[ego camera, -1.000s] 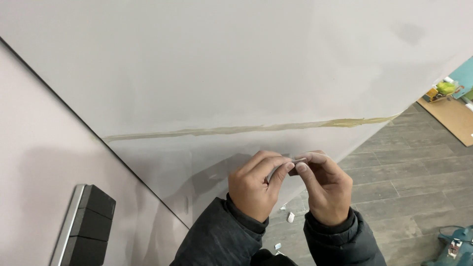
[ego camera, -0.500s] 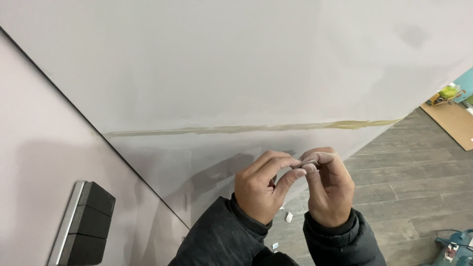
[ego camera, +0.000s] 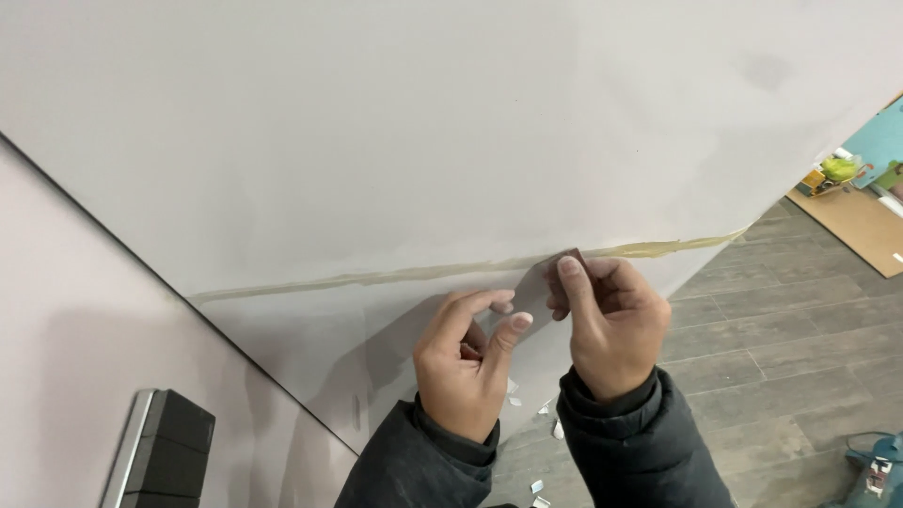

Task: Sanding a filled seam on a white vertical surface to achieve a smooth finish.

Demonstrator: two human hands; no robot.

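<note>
A head-worn camera looks down at 2 bare hands raised in front of a pale grey wall [ego camera: 395,141]. Both arms wear dark grey jacket sleeves [ego camera: 640,452].

The right hand [ego camera: 607,320] is curled nearly closed. Its thumb and fingers pinch a small flat strip of pale material with a dark reddish edge [ego camera: 546,282], holding it against the wall. The strip sits right at a thin yellowish-beige line [ego camera: 376,277] that runs across the wall from lower left to upper right.

The left hand [ego camera: 466,362] hangs just below and beside the right one, close but not clearly touching it. Its fingers are loosely bent, with thumb and forefinger tips near each other. A small dark bit shows inside its curl, too hidden to tell what it is or whether it is gripped.

At lower left, a black box with a silver edge [ego camera: 160,456] is mounted on the adjoining wall. Below the hands, small white scraps [ego camera: 555,431] lie on a grey wood-plank floor [ego camera: 781,367]. At far right, a brown board [ego camera: 861,221] lies on the floor with colourful items beyond it.
</note>
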